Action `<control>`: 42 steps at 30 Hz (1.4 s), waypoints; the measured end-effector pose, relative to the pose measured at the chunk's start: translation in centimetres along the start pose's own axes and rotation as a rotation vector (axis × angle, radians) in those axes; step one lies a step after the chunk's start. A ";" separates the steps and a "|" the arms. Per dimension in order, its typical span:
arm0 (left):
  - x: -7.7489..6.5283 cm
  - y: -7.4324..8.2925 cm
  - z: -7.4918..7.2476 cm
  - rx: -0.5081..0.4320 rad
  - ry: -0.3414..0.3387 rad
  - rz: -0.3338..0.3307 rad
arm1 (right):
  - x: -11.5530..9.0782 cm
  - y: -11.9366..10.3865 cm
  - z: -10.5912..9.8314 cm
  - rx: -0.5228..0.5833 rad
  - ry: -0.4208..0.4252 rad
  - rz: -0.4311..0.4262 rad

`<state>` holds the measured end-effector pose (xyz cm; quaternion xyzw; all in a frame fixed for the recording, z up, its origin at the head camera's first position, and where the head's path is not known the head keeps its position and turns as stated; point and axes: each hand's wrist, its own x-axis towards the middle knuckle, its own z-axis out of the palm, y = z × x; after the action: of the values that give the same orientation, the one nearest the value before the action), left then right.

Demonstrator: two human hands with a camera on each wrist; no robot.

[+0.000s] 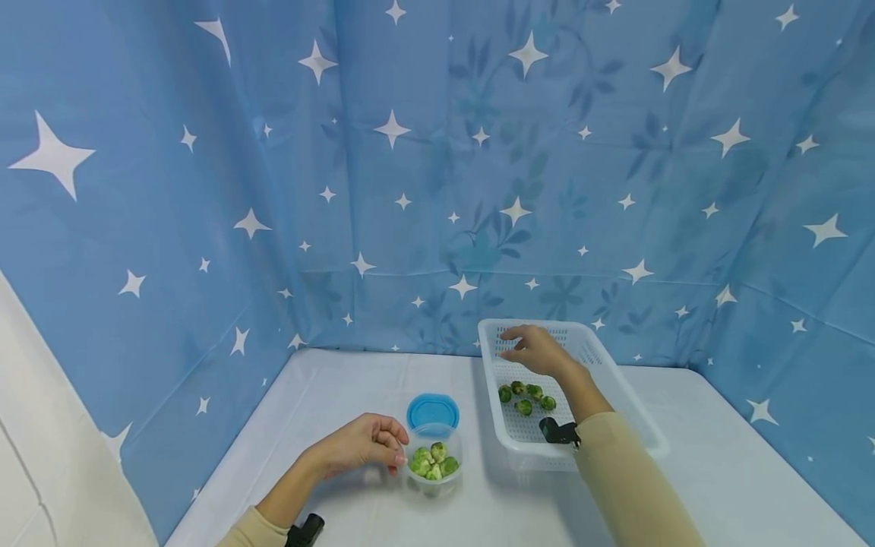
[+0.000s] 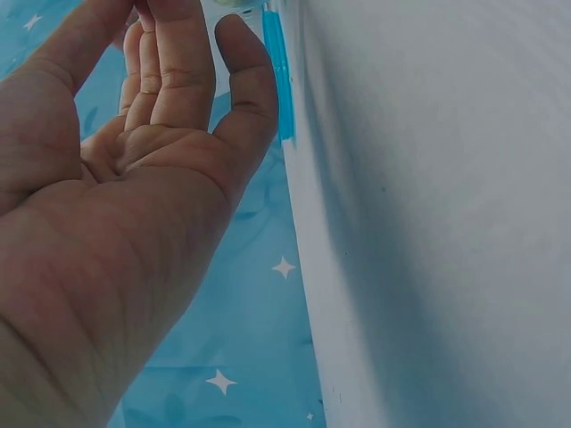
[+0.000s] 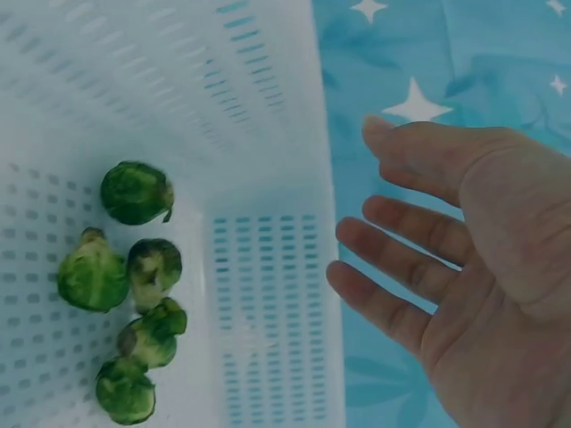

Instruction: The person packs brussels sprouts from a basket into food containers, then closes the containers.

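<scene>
A small clear round container (image 1: 446, 435) with several trimmed Brussels sprouts (image 1: 434, 461) in it stands on the white table. My left hand (image 1: 365, 444) holds its left side, thumb and fingers at the wall; in the left wrist view the fingertips run off the top edge. Over the far part of a white perforated basket (image 1: 509, 439), my right hand (image 1: 536, 349) hovers with fingers spread and nothing in them. Several darker Brussels sprouts (image 3: 94, 272) lie on the basket floor, below and nearer than that hand.
Just behind the container lies a blue lid (image 1: 433, 410). A blue star-patterned curtain (image 1: 410, 228) hangs behind the white table (image 1: 342, 380) and along both sides. The basket's raised walls stand right of the container.
</scene>
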<state>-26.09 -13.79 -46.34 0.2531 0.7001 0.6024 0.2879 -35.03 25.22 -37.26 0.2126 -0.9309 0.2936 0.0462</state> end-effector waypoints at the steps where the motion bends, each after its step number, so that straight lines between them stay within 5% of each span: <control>1: 0.0 0.0 0.0 0.002 0.001 0.000 | 0.0 0.2 0.1 0.005 0.003 0.011; 23: 0.1 -0.2 -0.2 0.005 -0.004 0.008 | 0.0 2.6 2.3 -0.050 -0.148 0.162; 32: 0.2 -0.2 -0.1 0.002 -0.008 0.007 | -0.8 2.8 2.5 -0.126 -0.247 0.284; 42: 0.2 -0.2 0.0 -0.001 -0.007 0.008 | -0.9 2.7 2.7 -0.111 -0.254 0.329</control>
<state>-26.25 -13.72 -46.52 0.2578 0.6979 0.6028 0.2881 -35.29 26.03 -41.10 0.0900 -0.9661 0.2163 -0.1083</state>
